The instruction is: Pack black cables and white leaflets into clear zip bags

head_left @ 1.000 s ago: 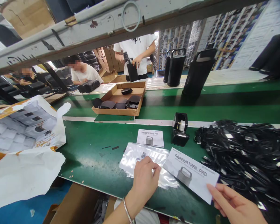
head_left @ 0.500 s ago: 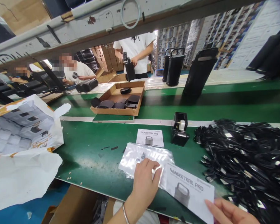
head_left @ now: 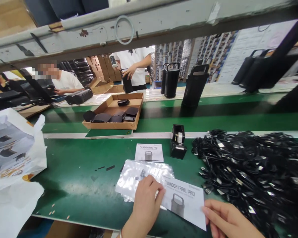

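Note:
My right hand (head_left: 228,216) pinches the right end of a white printed booklet (head_left: 188,203) marked THUNDER TRAIL PRO, with a picture of a handled speaker. Beside its left end, my left hand (head_left: 147,200) is closed, thumb and fingers pinched at the edge of a clear plastic bag (head_left: 129,177). That bag tops a small stack lying flat. The booklet's left end meets the bag's edge at my left fingertips; whether it is inside the bag, I cannot tell. Another such booklet (head_left: 149,152) lies just behind the bags.
A heap of black USB cables (head_left: 238,165) covers the right side. Behind the booklets stands a black tape dispenser (head_left: 178,142). A cardboard tray (head_left: 109,125) holds black parts. At left sits an open white sack (head_left: 37,152). Black speakers (head_left: 195,86) stand farther back, near people working.
My right hand and the booklet have moved left, toward my left hand, and the booklet's left end now sits at my left fingertips. The whole view has shifted to the right.

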Motion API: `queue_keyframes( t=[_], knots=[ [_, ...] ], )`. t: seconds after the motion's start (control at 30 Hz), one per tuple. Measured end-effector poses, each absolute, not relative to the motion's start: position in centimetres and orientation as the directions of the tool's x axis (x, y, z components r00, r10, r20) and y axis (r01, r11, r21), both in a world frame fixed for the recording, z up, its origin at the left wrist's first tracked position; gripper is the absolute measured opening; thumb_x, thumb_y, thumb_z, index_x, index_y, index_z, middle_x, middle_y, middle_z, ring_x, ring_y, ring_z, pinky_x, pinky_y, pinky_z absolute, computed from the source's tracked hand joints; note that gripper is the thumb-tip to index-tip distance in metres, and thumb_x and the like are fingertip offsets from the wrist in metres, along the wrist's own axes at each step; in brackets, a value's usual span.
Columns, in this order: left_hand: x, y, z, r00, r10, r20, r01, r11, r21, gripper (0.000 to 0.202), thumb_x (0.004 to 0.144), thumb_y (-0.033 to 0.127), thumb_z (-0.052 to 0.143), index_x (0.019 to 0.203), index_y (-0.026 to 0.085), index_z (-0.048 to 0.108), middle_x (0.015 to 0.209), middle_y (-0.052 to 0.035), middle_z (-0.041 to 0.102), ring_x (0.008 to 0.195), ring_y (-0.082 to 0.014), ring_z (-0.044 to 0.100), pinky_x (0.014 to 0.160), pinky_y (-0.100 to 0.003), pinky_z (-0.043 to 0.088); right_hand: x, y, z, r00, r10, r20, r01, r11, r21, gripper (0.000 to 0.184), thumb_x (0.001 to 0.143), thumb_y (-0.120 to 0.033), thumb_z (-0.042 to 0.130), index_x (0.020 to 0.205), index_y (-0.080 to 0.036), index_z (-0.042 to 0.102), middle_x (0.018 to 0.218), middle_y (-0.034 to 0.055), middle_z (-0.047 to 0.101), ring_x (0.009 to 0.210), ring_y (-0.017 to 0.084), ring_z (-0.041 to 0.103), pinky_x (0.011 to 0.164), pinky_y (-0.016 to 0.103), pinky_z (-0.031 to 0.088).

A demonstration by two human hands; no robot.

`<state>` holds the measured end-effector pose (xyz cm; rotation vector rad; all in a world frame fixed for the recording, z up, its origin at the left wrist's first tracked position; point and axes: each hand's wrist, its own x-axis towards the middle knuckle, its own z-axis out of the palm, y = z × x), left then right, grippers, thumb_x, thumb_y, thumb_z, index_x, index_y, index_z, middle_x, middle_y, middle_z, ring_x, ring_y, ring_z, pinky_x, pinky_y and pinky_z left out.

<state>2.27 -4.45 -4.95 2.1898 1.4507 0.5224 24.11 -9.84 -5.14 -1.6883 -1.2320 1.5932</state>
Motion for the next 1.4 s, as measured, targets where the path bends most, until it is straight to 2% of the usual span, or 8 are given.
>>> queue_keyframes(
  t=[0.13, 0.33, 0.53, 0.7, 0.93, 1.07, 1.27, 1.4],
  knots=[
    [2.2, -4.3, -4.2, 0.349, 0.936, 0.054, 0.605, -0.268, 0.75, 0.014, 0.087, 0.02, 0.049, 0.079, 0.019, 0.06, 0.083, -0.0039, 0.056, 0.076, -0.0189, 0.055, 0.069, -0.031, 0.045, 22.1, -7.9, -5.1, -0.094, 0.923, -0.373, 0.372, -0.315, -0.873, 0.03, 0.08, -0.047, 0.043, 0.072, -0.02, 0.05, 0.061, 0.0003, 0.064, 0.037, 0.008, 0.045, 0.037, 0.019, 0.03],
    [2.5, -4.1, -4.2, 0.365, 0.931, 0.024, 0.515, -0.223, 0.827, 0.018, 0.089, 0.028, 0.048, 0.076, 0.021, 0.06, 0.078, -0.002, 0.053, 0.071, -0.0177, 0.053, 0.065, -0.028, 0.042, 16.6, -4.5, -4.3, -0.093, 0.974, -0.205, 0.592, -0.112, -0.798, 0.012, 0.077, -0.018, 0.051, 0.068, -0.019, 0.059, 0.064, -0.0004, 0.067, 0.057, 0.014, 0.06, 0.052, 0.022, 0.041],
    [2.0, -3.9, -6.0, 0.339, 0.935, 0.108, 0.652, -0.316, 0.689, 0.015, 0.087, 0.024, 0.049, 0.076, 0.02, 0.059, 0.08, -0.0039, 0.055, 0.078, -0.0218, 0.053, 0.071, -0.033, 0.041, 21.6, -4.7, -2.4, 0.028, 0.998, -0.048, 0.905, -0.045, -0.424, 0.025, 0.088, -0.018, 0.045, 0.092, -0.024, 0.068, 0.092, 0.0045, 0.067, 0.082, 0.02, 0.064, 0.071, 0.029, 0.046],
    [2.1, -3.8, -6.8, 0.377, 0.917, 0.134, 0.719, -0.381, 0.581, 0.014, 0.085, 0.019, 0.049, 0.074, 0.02, 0.058, 0.078, -0.0047, 0.056, 0.076, -0.0228, 0.052, 0.066, -0.034, 0.04, 27.6, -3.4, -1.4, 0.279, 0.958, 0.069, 0.96, -0.279, -0.008, 0.026, 0.088, -0.03, 0.051, 0.081, -0.011, 0.067, 0.084, 0.0159, 0.059, 0.078, 0.033, 0.063, 0.051, 0.034, 0.044],
    [2.4, -3.8, -5.8, 0.398, 0.914, 0.083, 0.737, -0.373, 0.563, 0.014, 0.085, 0.016, 0.048, 0.076, 0.019, 0.059, 0.08, -0.006, 0.058, 0.079, -0.0235, 0.054, 0.069, -0.035, 0.042, 26.8, -2.3, -2.1, 0.269, 0.956, 0.119, 0.948, -0.284, 0.141, 0.02, 0.086, -0.026, 0.057, 0.081, -0.008, 0.064, 0.083, 0.0163, 0.06, 0.073, 0.03, 0.065, 0.048, 0.031, 0.042],
    [2.4, -3.8, -5.1, 0.413, 0.911, 0.02, 0.753, -0.354, 0.554, 0.014, 0.084, 0.014, 0.048, 0.078, 0.017, 0.06, 0.082, -0.0075, 0.059, 0.081, -0.0245, 0.055, 0.071, -0.037, 0.043, 26.9, -1.6, -2.4, 0.283, 0.955, 0.084, 0.952, -0.29, 0.099, 0.029, 0.09, -0.03, 0.05, 0.077, -0.008, 0.062, 0.077, 0.0187, 0.063, 0.063, 0.032, 0.065, 0.045, 0.033, 0.039],
    [2.4, -3.9, -4.4, 0.338, 0.941, 0.025, 0.666, -0.258, 0.7, 0.014, 0.086, 0.016, 0.048, 0.076, 0.018, 0.057, 0.078, -0.0043, 0.058, 0.076, -0.0196, 0.055, 0.069, -0.031, 0.043, 28.2, 0.0, -2.2, 0.221, 0.975, -0.022, 0.963, -0.221, -0.154, 0.03, 0.084, -0.036, 0.053, 0.058, -0.023, 0.05, 0.058, 0.0052, 0.063, 0.058, 0.028, 0.065, 0.051, 0.036, 0.045],
    [2.3, -3.7, -4.2, 0.271, 0.962, -0.013, 0.603, -0.159, 0.782, 0.013, 0.086, 0.019, 0.048, 0.074, 0.019, 0.055, 0.075, -0.0018, 0.056, 0.068, -0.0165, 0.053, 0.062, -0.027, 0.04, 25.7, -2.1, -2.8, 0.129, 0.988, -0.081, 0.661, -0.146, -0.736, 0.025, 0.082, -0.046, 0.05, 0.088, -0.023, 0.052, 0.067, 0.0001, 0.065, 0.059, 0.018, 0.066, 0.054, 0.03, 0.053]
  ],
)
